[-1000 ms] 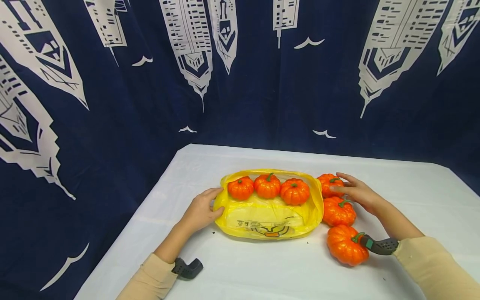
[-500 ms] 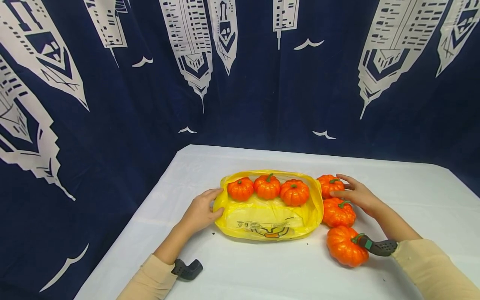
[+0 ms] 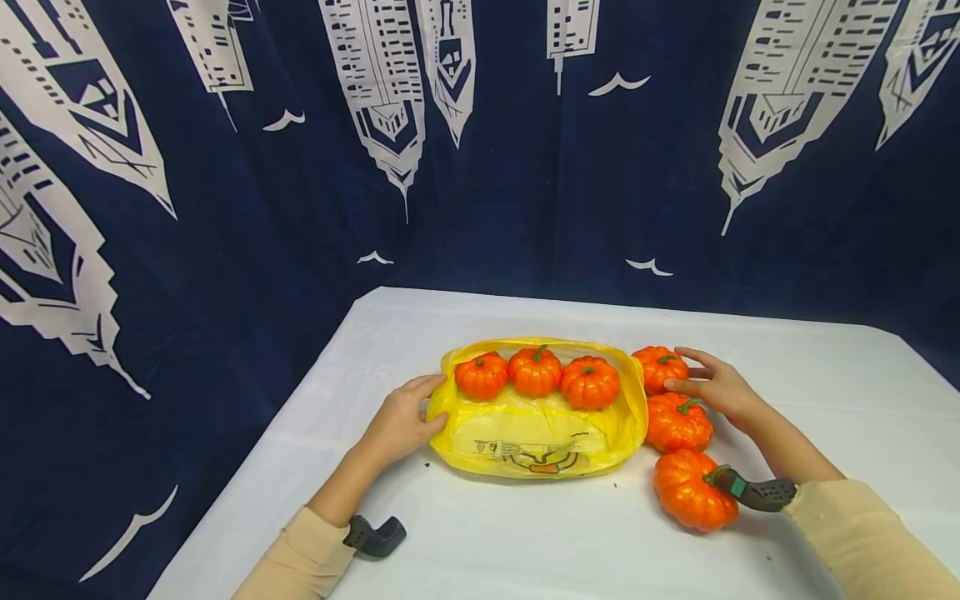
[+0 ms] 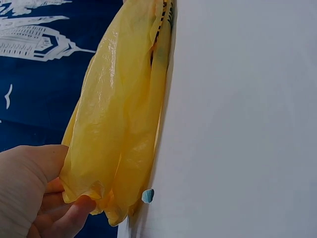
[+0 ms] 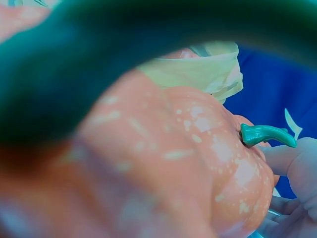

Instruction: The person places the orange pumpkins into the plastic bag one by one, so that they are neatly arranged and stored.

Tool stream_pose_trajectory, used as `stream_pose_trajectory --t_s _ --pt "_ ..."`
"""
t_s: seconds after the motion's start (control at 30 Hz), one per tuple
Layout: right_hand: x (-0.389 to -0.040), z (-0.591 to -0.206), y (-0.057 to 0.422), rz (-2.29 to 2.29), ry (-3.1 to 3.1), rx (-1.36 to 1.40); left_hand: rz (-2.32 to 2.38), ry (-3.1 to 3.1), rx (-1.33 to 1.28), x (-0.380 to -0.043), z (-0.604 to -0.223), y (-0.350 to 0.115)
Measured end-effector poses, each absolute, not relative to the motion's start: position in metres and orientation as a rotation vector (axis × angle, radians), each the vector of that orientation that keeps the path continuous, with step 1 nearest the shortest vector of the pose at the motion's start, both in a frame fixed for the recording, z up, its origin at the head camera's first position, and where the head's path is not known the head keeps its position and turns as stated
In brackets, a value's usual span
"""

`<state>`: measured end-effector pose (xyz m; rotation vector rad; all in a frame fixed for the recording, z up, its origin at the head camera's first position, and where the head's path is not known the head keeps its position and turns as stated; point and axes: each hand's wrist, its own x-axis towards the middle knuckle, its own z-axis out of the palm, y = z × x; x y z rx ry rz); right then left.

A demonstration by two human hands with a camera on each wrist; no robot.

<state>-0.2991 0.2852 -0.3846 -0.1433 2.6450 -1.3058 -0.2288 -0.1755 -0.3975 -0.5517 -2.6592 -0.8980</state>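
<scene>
A yellow plastic bag [image 3: 536, 458] lies with its mouth open, three small orange pumpkins [image 3: 590, 383] lined up along its far side. My left hand [image 3: 401, 421] holds the bag's left end between thumb and fingers; in the left wrist view the crumpled yellow film [image 4: 111, 124] runs up from those fingers. To the right of the bag, my right hand [image 3: 720, 390] has its fingers spread at the right side of the farthest loose pumpkin [image 3: 655, 371]. The right wrist view shows a middle pumpkin [image 5: 223, 163] in front of that hand.
Two more loose pumpkins, a middle one [image 3: 677, 423] and a nearer, larger one [image 3: 692, 492], sit below the right hand. The right wrist camera mount [image 3: 761, 493] overlaps the nearer stem. A white-covered table [image 3: 525, 542] meets a dark blue curtain [image 3: 517, 233].
My right thumb and fingers have shifted slightly to the right beside the farthest pumpkin. The left hand, the bag and the pumpkins stay where they were.
</scene>
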Motion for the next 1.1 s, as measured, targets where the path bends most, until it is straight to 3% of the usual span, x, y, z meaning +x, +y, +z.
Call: stream_pose_trajectory --t_s 1.1 --pt "-0.273 -0.345 0.282 -1.542 2.623 -0.171 -0.892 -2.663 -0.534 -0.229 -0.398 -0.174"
